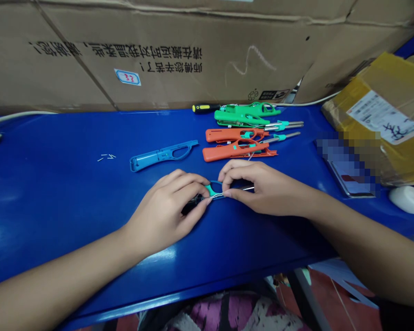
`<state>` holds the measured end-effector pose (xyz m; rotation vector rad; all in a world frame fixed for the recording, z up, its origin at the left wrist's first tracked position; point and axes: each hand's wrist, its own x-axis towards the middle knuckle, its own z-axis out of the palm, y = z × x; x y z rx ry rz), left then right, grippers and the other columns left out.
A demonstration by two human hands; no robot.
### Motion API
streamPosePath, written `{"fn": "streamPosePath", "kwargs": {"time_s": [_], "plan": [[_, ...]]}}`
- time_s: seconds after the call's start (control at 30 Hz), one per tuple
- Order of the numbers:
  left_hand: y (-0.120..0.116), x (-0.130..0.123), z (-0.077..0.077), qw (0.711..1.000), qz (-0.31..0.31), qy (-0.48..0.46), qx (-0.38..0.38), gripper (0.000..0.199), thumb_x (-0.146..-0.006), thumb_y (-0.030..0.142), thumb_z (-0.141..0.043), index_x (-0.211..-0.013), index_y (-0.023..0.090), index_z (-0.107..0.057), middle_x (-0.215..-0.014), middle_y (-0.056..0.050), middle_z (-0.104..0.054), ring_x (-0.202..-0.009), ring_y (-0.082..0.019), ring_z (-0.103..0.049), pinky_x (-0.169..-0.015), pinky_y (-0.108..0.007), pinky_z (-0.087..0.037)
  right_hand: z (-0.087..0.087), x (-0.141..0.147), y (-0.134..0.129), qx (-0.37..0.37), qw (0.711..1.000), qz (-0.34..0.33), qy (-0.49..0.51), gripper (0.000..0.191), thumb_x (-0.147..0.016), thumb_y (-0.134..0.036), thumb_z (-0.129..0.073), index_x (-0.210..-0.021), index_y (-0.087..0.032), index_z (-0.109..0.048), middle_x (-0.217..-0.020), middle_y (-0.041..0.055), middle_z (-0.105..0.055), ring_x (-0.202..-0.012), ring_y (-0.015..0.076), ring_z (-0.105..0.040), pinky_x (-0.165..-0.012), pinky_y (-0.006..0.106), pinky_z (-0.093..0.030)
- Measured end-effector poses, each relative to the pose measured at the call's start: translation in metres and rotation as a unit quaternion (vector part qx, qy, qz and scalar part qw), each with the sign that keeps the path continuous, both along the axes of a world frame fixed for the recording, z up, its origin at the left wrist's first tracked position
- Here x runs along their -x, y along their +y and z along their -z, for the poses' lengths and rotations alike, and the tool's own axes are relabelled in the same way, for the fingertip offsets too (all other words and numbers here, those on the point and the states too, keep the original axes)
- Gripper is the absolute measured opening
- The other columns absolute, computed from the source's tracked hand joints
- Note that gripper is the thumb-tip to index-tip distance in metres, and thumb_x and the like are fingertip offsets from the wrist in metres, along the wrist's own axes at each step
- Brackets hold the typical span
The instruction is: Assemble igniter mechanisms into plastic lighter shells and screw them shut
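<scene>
Both hands meet over a partly assembled blue lighter (218,184) low over the blue table. My left hand (174,207) is closed on its handle end, which the fingers mostly hide; a green part and dark innards show between them. My right hand (258,186) pinches at thin white wires near the lighter's middle, and a metal tube shows beneath its palm. Behind my left hand lies an empty blue shell half (152,159). Orange lighters (227,151) and green lighters (239,116) lie further back, with metal tubes pointing right.
Several small pins (106,156) lie at the left of the table (55,202). A yellow-black screwdriver (205,108) rests before a large cardboard box (172,87). At right are a phone (348,172), a yellow-taped parcel (376,92) and a white object (410,199).
</scene>
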<state>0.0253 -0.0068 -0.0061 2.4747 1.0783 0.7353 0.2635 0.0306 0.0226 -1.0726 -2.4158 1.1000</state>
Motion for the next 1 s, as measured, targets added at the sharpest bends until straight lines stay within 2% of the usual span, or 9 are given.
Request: {"fn": "streamPosePath", "kwargs": {"time_s": [0.2,0.43,0.63,0.83,1.0], "plan": [[0.0006,-0.0005,0.0004,1.0,0.004,-0.002,-0.006,0.009,-0.095,0.02,-0.06,-0.101,0.016,-0.066,-0.113,-0.009,-0.07,-0.098,-0.022,-0.061,-0.089,-0.04,-0.05,-0.0022,0.0016,-0.0008,-0.022,1.0,0.013,0.001,0.006,-0.087,-0.014,-0.061,-0.087,-0.019,-0.064,-0.099,0.0036,-0.066,-0.092,0.0162,-0.062,-0.086,0.031,-0.049],[0.0013,0.0002,0.0009,1.0,0.009,0.013,-0.009,0.009,-0.097,0.019,-0.058,-0.102,0.018,-0.065,-0.114,-0.009,-0.07,-0.101,-0.023,-0.061,-0.091,-0.041,-0.05,-0.0001,0.0014,0.0002,-0.055,0.998,0.005,-0.018,0.012,-0.081,-0.009,-0.063,-0.087,-0.02,-0.064,-0.098,0.004,-0.067,-0.092,0.0175,-0.063,-0.085,0.032,-0.05],[0.0003,0.0017,0.0005,1.0,0.01,0.016,-0.014,0.009,-0.096,0.02,-0.059,-0.101,0.018,-0.066,-0.115,-0.009,-0.07,-0.101,-0.024,-0.061,-0.09,-0.041,-0.05,-0.0024,0.0011,0.0,-0.039,0.999,0.008,-0.018,0.007,-0.085,-0.013,-0.064,-0.089,-0.019,-0.065,-0.096,0.0034,-0.067,-0.09,0.0168,-0.062,-0.083,0.031,-0.05],[0.001,0.0013,0.0004,1.0,0.012,0.012,-0.016,0.01,-0.096,0.019,-0.059,-0.101,0.017,-0.067,-0.115,-0.01,-0.07,-0.1,-0.023,-0.061,-0.09,-0.041,-0.051,-0.0028,0.0003,0.0009,-0.024,1.0,0.006,-0.012,0.01,-0.086,-0.01,-0.062,-0.084,-0.018,-0.067,-0.098,0.0034,-0.066,-0.09,0.0158,-0.062,-0.083,0.03,-0.049],[0.0006,-0.0003,0.0008,1.0,0.013,-0.003,-0.012,0.01,-0.095,0.017,-0.06,-0.103,0.016,-0.067,-0.114,-0.01,-0.07,-0.099,-0.022,-0.061,-0.092,-0.039,-0.05,-0.0002,-0.0007,0.0017,-0.025,1.0,0.002,0.003,0.008,-0.09,-0.015,-0.062,-0.085,-0.018,-0.068,-0.099,0.004,-0.067,-0.09,0.0159,-0.063,-0.082,0.031,-0.049]]}}
